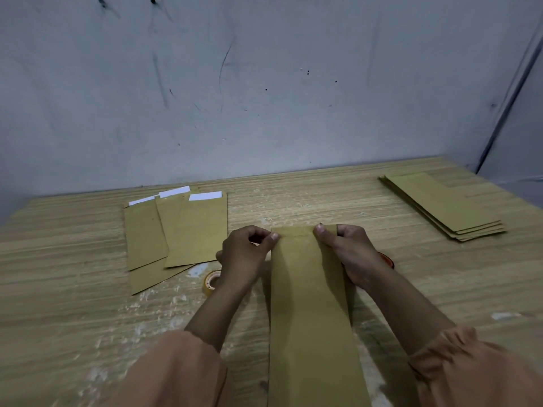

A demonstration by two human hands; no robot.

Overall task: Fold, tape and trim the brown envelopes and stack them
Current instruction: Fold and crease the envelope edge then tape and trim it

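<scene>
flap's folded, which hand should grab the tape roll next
Left, probably. The tape roll lies on the table just beside the left hand's wrist, whereas the right hand is across the envelope and can keep pinning the folded flap.

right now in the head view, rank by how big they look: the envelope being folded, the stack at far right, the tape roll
1. Envelope being folded: largest, though it lies nearest the camera.
2. Stack of envelopes at far right: smaller, but farther away, so true size is unsure.
3. Tape roll: clearly smallest, partly hidden.
</scene>
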